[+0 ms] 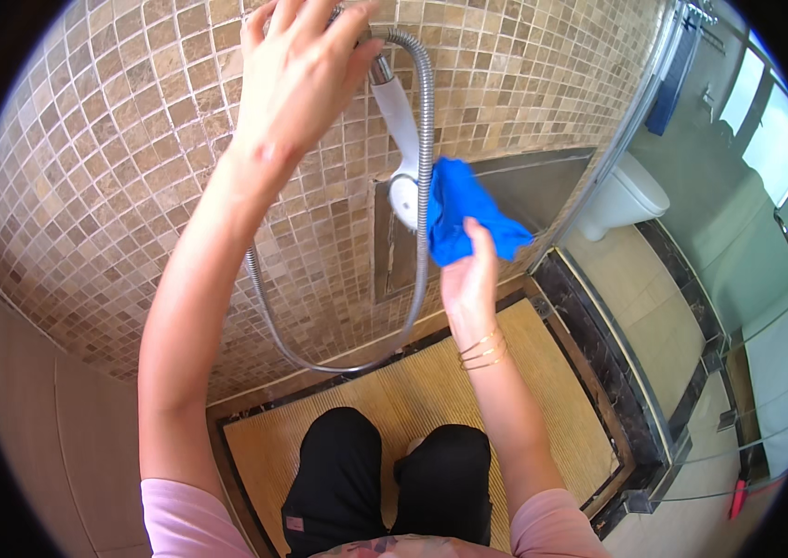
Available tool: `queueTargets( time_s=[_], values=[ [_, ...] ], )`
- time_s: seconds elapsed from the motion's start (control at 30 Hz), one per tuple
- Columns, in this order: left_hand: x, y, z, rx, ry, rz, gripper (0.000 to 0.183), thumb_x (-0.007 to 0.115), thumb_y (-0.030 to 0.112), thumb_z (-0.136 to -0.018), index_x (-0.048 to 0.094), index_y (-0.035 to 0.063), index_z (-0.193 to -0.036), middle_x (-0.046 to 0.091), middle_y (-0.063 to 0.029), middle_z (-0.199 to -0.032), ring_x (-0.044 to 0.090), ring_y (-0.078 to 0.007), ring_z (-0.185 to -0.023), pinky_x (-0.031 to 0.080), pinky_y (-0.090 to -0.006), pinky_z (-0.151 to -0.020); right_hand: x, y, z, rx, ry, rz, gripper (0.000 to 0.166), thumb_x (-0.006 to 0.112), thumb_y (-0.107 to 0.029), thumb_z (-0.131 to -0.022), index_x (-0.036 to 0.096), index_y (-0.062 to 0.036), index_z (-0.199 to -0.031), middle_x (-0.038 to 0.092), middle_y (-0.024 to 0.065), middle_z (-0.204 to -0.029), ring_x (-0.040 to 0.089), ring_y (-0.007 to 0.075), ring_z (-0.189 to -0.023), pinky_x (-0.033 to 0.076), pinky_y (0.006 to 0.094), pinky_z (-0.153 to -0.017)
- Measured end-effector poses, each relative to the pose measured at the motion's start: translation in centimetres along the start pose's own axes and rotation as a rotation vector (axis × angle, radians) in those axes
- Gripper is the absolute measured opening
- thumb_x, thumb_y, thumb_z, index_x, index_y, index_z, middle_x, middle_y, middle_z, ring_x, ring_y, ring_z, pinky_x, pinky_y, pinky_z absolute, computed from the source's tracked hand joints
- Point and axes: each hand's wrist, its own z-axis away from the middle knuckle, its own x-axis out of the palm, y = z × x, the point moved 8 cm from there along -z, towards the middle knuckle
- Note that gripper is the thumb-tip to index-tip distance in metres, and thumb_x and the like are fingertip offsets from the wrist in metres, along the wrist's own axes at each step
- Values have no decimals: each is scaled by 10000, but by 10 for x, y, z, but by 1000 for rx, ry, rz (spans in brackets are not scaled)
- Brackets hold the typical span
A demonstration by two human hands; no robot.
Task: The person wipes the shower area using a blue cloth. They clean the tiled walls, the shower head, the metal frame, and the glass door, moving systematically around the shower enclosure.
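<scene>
My left hand (303, 70) is raised at the top of the head view, against the metal shower fitting (374, 35). Its fingers are bent and partly cut off by the frame, so its grip is unclear. A white hand shower (396, 118) hangs with its round head downward. Its ribbed metal hose (426, 104) loops low along the wall. Bunched in my right hand (471, 275) is a blue cloth (467, 209), just right of the shower head. The hose passes in front of the cloth's left edge; whether the cloth touches the shower head cannot be told.
Brown mosaic tiles (310, 279) cover the wall, with a dark recessed panel (533, 185) low on it. Underfoot is a ribbed tan floor (547, 390) with a drain (540, 307). A dark stone curb (596, 356) and glass separate a toilet (628, 192) at right.
</scene>
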Motion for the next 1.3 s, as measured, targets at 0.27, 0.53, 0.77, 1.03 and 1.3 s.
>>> queueTargets(
  time_s=[0.27, 0.53, 0.77, 1.03, 1.3],
  values=[
    [15, 62, 78, 24, -224, 449, 273, 644, 113, -731, 552, 92, -987, 530, -60, -1064, 483, -209, -1043, 402, -347, -812, -25, -63, -1, -406, 250, 201, 344, 562, -150, -856, 464, -3, -1152, 501, 72, -1154, 481, 171, -1030, 364, 331, -922],
    [18, 137, 177, -226, -520, 919, 267, 619, 41, -705, 579, 59, -969, 556, -60, -973, 521, -233, -953, 433, -345, -795, -35, -36, 21, -332, 312, 386, 372, 590, -243, -857, 500, 15, -1110, 537, 57, -1101, 504, 145, -982, 382, 302, -879],
    [30, 160, 227, -653, -672, 1166, 359, 534, 135, -844, 462, -2, -1168, 487, -184, -1144, 485, -340, -1052, 399, -385, -906, -60, 2, 45, -187, 337, 524, 394, 609, -284, -846, 517, 35, -1057, 557, 62, -1048, 527, 137, -914, 420, 282, -809],
    [22, 193, 315, -1541, -721, 1597, 582, 436, 343, -919, 222, -1, -1339, 337, -232, -1323, 378, -307, -1213, 300, -377, -1006, -89, 56, 86, 25, 62, 834, 350, 606, -220, -842, 486, 27, -1058, 558, 98, -1020, 538, 171, -925, 431, 296, -809],
    [-51, 150, 359, -1678, -330, 1256, 758, 532, 223, -870, 10, 45, -1389, 235, -223, -1372, 290, -300, -1256, 260, -382, -1027, -15, 91, 156, 27, -633, 1020, 360, 639, -97, -740, 493, -8, -1057, 514, 151, -990, 542, 297, -931, 438, 350, -799]
  ],
)
